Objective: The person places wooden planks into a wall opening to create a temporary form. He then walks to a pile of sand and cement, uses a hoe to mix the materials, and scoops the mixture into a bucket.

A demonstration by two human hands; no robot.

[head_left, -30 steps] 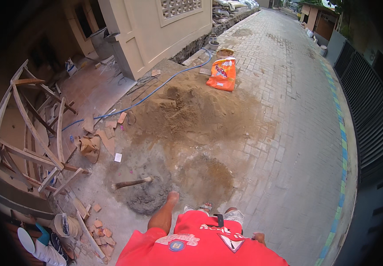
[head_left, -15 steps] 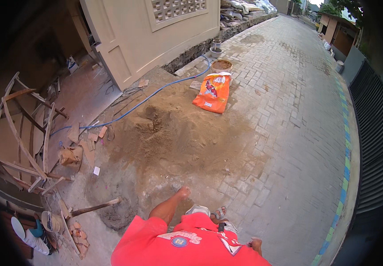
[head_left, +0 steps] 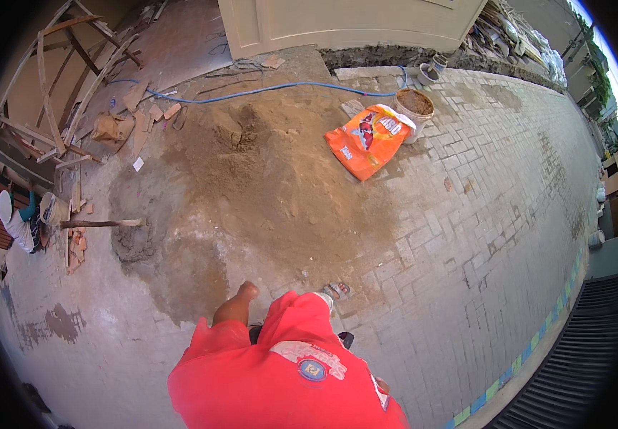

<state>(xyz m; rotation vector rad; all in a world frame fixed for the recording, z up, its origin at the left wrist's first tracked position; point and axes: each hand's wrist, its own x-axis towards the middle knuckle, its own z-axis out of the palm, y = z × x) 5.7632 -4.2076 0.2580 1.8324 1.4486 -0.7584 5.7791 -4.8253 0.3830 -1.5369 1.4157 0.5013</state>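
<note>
Some pause in mixing, seemingly, beside sand heap [head_left: 287,182]; cannot tell grip, left hand [head_left: 247,289] or right hand [head_left: 382,385]; likely needing clear footing next.

Ground [head_left: 466,286], outdoors: block paving on R, smoother grey stretch on L.

Big sand heap [head_left: 294,193] mid-ground, damp patch [head_left: 194,286] nr its lower L edge, grey mortar [head_left: 130,249] further L; wooden handle [head_left: 101,223] w/ its R end at the mortar. Orange sack [head_left: 369,141] flat on heap's upper R edge, bucket [head_left: 424,123] of brown stuff just beside it, sm. pot [head_left: 429,76] behind. Blue hose [head_left: 280,87] runs along the far side. Upper L: brown bag [head_left: 112,127], white square [head_left: 138,164], flat scraps [head_left: 136,95]. Far L: pail [head_left: 53,209], reddish rubble [head_left: 76,250].
</note>
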